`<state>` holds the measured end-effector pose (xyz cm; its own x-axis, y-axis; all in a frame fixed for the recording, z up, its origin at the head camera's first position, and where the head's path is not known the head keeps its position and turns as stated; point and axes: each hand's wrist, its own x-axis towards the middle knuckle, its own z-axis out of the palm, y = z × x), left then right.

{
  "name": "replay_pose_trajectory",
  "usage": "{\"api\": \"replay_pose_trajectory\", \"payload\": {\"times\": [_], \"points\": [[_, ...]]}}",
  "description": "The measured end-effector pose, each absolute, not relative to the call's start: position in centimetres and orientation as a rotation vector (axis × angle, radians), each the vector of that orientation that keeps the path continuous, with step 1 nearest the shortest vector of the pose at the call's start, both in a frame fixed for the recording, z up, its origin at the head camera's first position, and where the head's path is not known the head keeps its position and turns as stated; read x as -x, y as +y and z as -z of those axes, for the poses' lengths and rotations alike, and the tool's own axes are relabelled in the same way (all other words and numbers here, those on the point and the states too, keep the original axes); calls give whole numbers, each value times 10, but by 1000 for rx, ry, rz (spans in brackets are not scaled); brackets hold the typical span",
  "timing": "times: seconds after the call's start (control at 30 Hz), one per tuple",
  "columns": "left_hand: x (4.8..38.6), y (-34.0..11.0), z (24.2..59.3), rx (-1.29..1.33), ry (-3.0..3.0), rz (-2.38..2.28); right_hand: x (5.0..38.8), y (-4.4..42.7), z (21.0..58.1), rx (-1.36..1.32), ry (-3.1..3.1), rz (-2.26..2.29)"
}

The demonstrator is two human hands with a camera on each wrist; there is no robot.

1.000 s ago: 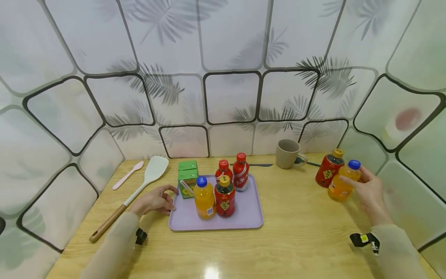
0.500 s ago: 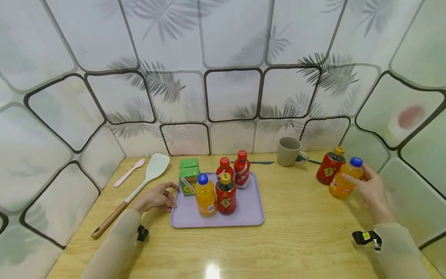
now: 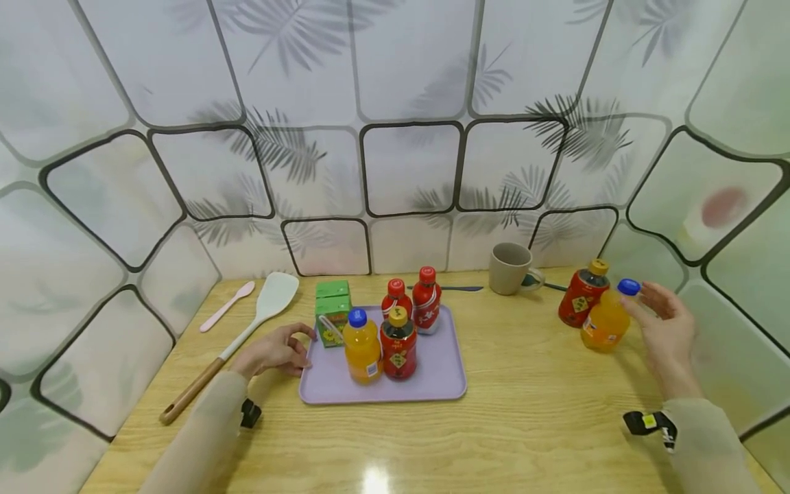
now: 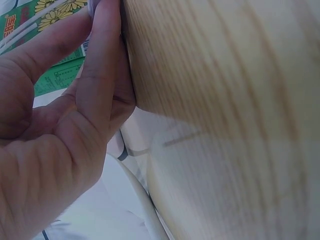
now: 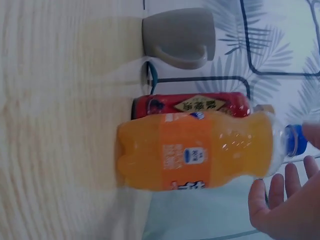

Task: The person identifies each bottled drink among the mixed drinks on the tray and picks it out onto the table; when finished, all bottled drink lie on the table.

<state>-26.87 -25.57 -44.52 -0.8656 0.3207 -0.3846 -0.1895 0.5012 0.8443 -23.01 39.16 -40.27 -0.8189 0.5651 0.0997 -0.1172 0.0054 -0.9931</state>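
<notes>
My left hand (image 3: 276, 353) pinches the left rim of a lilac tray (image 3: 428, 390); in the left wrist view the fingers (image 4: 97, 75) hide most of that rim. On the tray stand an orange drink bottle (image 3: 362, 353), a dark bottle with a red label (image 3: 398, 353), two small red bottles (image 3: 426, 305) and green cartons (image 3: 333, 317). At the right, my right hand (image 3: 669, 336) is beside another orange bottle (image 3: 601, 326), its fingers spread around the blue cap. The right wrist view shows that bottle (image 5: 185, 150) upright on the table, fingers (image 5: 276, 187) apart from it.
A red-labelled bottle (image 3: 580, 300) stands against the right orange bottle. Behind are a grey mug (image 3: 509, 269) and a dark utensil (image 3: 457, 288). A white spatula (image 3: 276, 296) and pink spoon (image 3: 228, 307) lie at left. A patterned curtain encloses the table.
My right hand has loosened from the right orange bottle, its fingers opening and moving slightly right and up. The bottle stays in place. The left hand still holds the tray rim.
</notes>
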Motion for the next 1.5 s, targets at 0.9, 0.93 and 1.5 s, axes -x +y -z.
{"api": "replay_pose_trajectory", "payload": {"times": [0.9, 0.93, 1.5], "points": [[268, -255, 446, -97, 2241, -1380, 238, 320, 406, 86, -2054, -1962], [268, -255, 446, -96, 2240, -1378, 239, 316, 407, 72, -2094, -1949], [267, -256, 447, -77, 2233, -1383, 271, 251, 437, -250, -2391, -2092]]}}
